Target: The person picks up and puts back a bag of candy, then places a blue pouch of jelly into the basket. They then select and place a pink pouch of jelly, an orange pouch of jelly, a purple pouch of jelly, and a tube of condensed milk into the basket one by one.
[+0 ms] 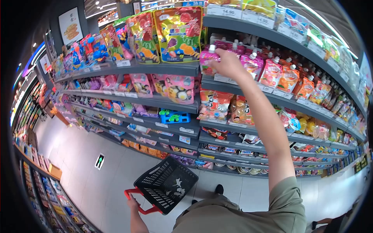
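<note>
My right hand [228, 64] is raised to an upper shelf and closed around a pink spouted drink pouch [208, 59] at the left end of a row of similar pouches [272, 72]. Low at my side, my left hand [133, 203] grips the red handle of a black plastic shopping basket [166, 184], which hangs tilted above the floor. A few small pale items lie inside the basket.
Long shelves [163, 70] of bright snack bags and candy run down the aisle on the right. Chocolate bars [229, 149] fill lower shelves. Another rack [39, 182] lines the left side. The pale tiled floor [89, 171] carries a green arrow sign.
</note>
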A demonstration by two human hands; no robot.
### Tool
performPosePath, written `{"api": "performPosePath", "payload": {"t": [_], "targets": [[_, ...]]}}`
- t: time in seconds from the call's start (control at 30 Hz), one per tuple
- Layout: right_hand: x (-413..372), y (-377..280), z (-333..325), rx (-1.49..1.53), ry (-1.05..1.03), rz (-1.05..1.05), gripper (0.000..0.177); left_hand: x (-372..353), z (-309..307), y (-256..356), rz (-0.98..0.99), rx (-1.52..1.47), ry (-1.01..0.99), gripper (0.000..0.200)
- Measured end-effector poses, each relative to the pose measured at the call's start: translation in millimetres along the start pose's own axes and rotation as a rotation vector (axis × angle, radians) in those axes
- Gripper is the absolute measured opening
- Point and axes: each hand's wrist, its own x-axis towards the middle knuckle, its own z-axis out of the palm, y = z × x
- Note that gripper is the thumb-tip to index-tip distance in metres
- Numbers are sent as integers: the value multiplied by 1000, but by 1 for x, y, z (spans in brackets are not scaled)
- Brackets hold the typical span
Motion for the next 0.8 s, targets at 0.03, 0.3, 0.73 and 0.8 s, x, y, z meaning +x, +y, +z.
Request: {"api": "performPosePath", "payload": {"t": [0.03,0.3,0.73,0.8], "targets": [[-4,-1,3,-14,42,-52,43,-2,0,2,-5,-12,5,61],[-23,-6,8,41,131,-67,36,-1,-3,1,-1,-39,-12,59],[-85,-37,-56,744,299,85,27,-92,-18,93,499,42,270,53],[-108,-43,-69,868,199,150,27,-123,-7,130,609,-172,-11,44]]}}
